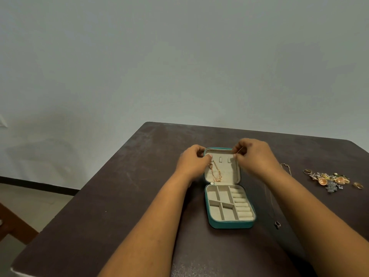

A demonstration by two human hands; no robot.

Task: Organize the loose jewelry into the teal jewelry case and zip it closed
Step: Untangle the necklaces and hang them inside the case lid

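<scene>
Teal jewelry case [229, 223]: open on surface [139, 196], gold necklace [216, 173] in its far lid. Your left hand [191, 160] and right hand [253, 156] fingers each pinch a thin chain [240, 150] there. Loose jewelry [331, 179]: far right.

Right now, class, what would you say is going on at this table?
A person is working at the lid of an open teal jewelry case on a dark table. The left hand and right hand each pinch something thin at the lid's top corners. A gold necklace already hangs inside the lid. The tray compartments look empty. A pile of loose jewelry waits to the right.
</scene>
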